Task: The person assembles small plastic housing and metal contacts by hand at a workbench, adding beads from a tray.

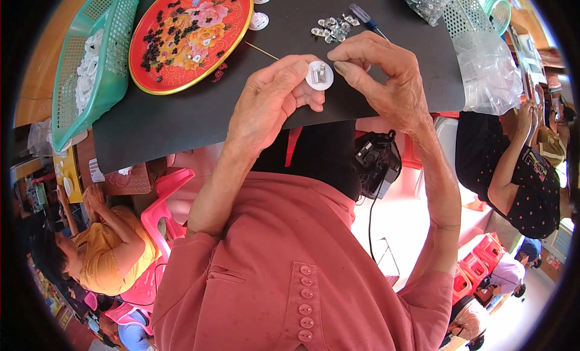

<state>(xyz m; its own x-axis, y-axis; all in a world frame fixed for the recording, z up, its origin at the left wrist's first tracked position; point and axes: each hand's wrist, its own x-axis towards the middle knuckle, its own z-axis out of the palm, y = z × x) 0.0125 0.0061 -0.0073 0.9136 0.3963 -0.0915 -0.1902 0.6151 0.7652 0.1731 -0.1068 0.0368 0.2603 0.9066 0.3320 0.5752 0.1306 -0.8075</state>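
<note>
My left hand (263, 103) pinches a small round white plastic piece (327, 81) between thumb and fingers above the table's near edge. Metal contacts show in its upturned face. Just to the right, my right hand (393, 73) is curled, thumb and forefinger drawn close together beside the piece. Whatever lies between those fingertips, if anything, is too small to make out. Beyond the hands lie a heap of small clear pieces (334, 30) and a screwdriver (362, 16) with a dark shaft. A thin stick (261, 50) points toward my left hand.
A red flowered tray (138, 71) with small black parts sits left on the dark table (181, 133). Left of it, a green basket (116, 48) holds white pieces. Two white round parts (258, 21) lie past the tray. Clear plastic bags (486, 73) fill the right side. People sit on both sides.
</note>
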